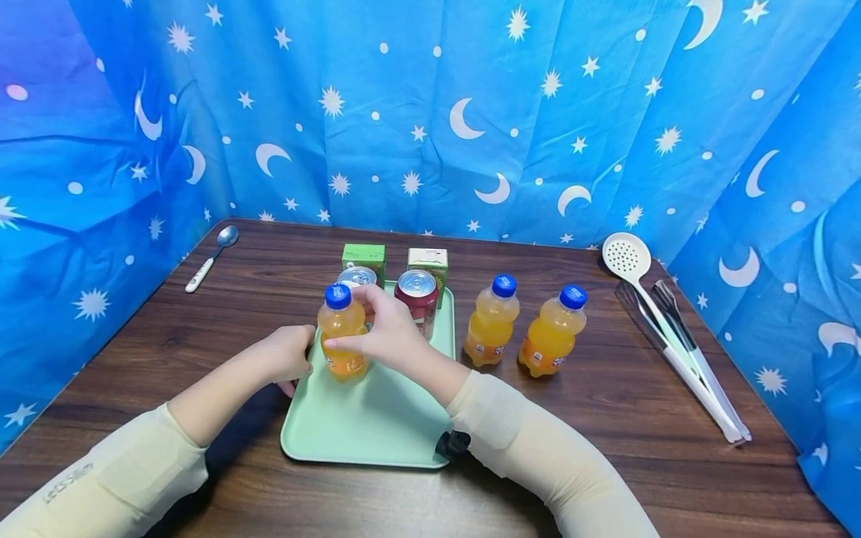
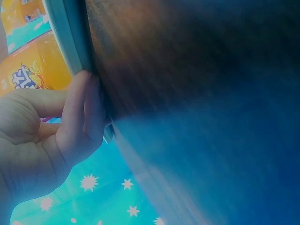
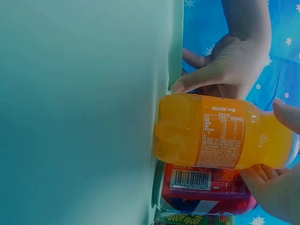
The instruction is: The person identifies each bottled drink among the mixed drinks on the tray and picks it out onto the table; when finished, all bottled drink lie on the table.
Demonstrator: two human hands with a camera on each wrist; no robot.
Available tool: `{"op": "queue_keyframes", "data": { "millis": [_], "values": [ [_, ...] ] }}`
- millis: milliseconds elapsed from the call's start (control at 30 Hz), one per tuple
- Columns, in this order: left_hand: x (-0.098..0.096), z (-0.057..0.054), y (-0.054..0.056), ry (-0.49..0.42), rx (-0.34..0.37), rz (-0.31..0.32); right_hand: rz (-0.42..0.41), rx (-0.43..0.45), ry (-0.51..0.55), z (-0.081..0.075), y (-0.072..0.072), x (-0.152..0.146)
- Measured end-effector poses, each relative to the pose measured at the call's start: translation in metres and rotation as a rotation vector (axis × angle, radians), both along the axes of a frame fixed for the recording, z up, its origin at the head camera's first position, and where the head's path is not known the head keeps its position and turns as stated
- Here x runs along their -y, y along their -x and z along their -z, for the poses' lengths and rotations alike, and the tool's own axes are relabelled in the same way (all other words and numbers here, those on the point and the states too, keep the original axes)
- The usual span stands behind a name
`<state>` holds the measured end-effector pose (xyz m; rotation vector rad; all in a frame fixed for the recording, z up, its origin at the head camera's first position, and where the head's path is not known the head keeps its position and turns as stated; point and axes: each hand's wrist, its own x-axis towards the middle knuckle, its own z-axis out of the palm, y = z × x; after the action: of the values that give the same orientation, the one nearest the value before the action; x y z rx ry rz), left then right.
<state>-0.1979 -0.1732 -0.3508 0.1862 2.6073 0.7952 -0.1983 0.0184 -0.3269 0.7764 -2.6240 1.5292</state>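
My right hand (image 1: 393, 329) holds a small orange soda bottle (image 1: 342, 336) with a blue cap, thumb and fingers around its upper part. The bottle stands upright at the left side of a pale green tray (image 1: 366, 433); its base is at the tray surface in the right wrist view. My left hand (image 1: 285, 353) grips the tray's left rim, its thumb (image 3: 178, 87) over the edge. Beyond the bottle stand a dark red soda can (image 1: 418, 299) and a second can (image 1: 357, 277), mostly hidden by the bottle and right hand.
Two green cartons, a left one (image 1: 364, 255) and a right one (image 1: 427, 258), stand behind the cans. Two more orange soda bottles (image 1: 492, 323) stand right of the tray. A spoon (image 1: 211, 259) lies far left; a slotted skimmer (image 1: 627, 256) and tongs (image 1: 699, 366) lie right.
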Motion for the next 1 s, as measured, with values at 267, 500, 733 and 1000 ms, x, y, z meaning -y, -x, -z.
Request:
{"op": "queue_keyframes", "data": {
  "millis": [267, 500, 733, 1000],
  "values": [
    [0.0011, 0.0018, -0.0003, -0.011, -0.003, 0.002, -0.001, 0.006, 0.003, 0.0022, 0.0011, 0.0009],
    [0.0007, 0.0019, -0.0005, -0.017, -0.005, 0.005, -0.005, 0.007, 0.007, 0.0018, -0.0001, 0.0004],
    [0.0002, 0.0002, -0.0013, -0.019, -0.013, -0.003, -0.009, 0.005, 0.006, 0.0008, -0.0013, -0.0007],
    [0.0004, -0.0003, -0.0024, -0.028, -0.019, 0.005, -0.009, 0.009, -0.004, -0.0016, -0.0036, -0.0018]
  ]
}}
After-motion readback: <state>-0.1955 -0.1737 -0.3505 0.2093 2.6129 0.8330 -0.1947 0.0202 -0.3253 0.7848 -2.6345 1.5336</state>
